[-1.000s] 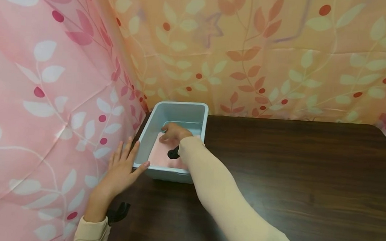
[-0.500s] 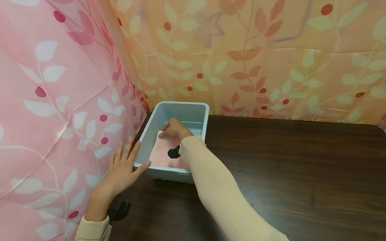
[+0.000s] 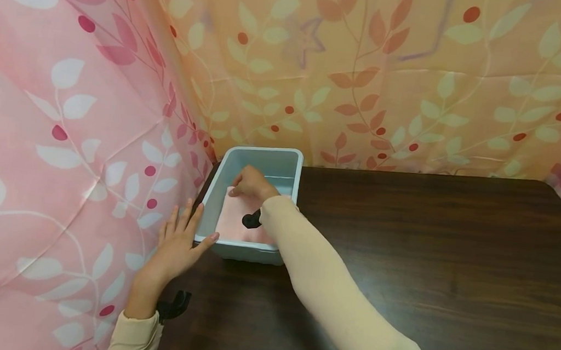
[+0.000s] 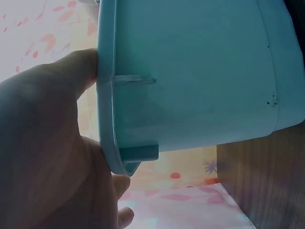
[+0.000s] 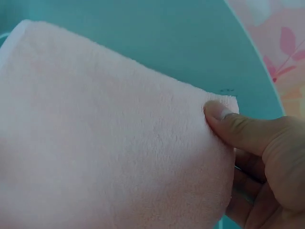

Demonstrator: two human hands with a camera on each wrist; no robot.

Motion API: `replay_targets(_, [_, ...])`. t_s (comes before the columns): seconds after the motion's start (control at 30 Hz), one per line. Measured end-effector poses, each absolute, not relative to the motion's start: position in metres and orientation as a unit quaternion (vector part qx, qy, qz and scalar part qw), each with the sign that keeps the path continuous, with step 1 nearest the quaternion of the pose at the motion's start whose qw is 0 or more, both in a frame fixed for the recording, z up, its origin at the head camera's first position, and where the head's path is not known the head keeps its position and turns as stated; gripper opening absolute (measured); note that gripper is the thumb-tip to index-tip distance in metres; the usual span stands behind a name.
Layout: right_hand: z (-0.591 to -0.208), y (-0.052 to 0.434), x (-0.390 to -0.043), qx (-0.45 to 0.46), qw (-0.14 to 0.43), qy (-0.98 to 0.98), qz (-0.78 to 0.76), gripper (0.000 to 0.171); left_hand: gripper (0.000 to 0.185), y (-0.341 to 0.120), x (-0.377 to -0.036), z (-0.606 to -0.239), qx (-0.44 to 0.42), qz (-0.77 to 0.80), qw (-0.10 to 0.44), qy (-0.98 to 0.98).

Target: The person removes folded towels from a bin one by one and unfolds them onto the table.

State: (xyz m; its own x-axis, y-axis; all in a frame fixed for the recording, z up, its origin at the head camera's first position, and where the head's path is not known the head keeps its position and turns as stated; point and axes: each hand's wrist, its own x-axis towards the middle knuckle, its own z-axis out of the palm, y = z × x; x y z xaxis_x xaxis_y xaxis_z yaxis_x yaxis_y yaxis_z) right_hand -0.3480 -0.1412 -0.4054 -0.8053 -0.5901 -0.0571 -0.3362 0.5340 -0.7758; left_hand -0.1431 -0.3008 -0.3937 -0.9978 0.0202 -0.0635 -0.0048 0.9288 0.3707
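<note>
A pale pink cloth [image 3: 233, 218] with a towel-like surface lies in the grey-blue plastic tub [image 3: 289, 156]. In the right wrist view my right hand [image 5: 267, 152] pinches one corner of the cloth [image 5: 119, 114], thumb on top and the other fingers behind. The head view has this right hand [image 3: 252, 184] inside the tub, over its left middle. My left hand [image 3: 175, 252] rests at the tub's near left corner, fingers spread, thumb over the rim. Seen from the left wrist, the left hand [image 4: 52, 124] lies against the tub's rim [image 4: 106, 95].
The tub stands at the left back of a dark wooden table [image 3: 427, 263]. A pink leaf-patterned curtain [image 3: 62, 180] hangs close on the left, and an orange one [image 3: 367, 83] runs along the back. Black wrist mounts [image 3: 173, 305] are on the forearms.
My right hand has taken hold of the cloth's far left corner and lifted it slightly, moving a little up and away. My left hand has stayed at the rim.
</note>
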Motion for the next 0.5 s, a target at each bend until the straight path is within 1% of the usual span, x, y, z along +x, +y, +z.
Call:
replay_targets(0.23, [-0.386, -0.134, -0.351, -0.302, 0.132, 0.864, -0.38, 0.02, 0.09, -0.3, -0.144, -0.393, 0.006, 0.19, 0.041, 0.981])
replay_targets(0.5, [-0.344, -0.128, -0.348, -0.357, 0.101, 0.855, -0.363, 0.019, 0.091, -0.302, -0.144, -0.394, 0.005, 0.187, 0.044, 0.981])
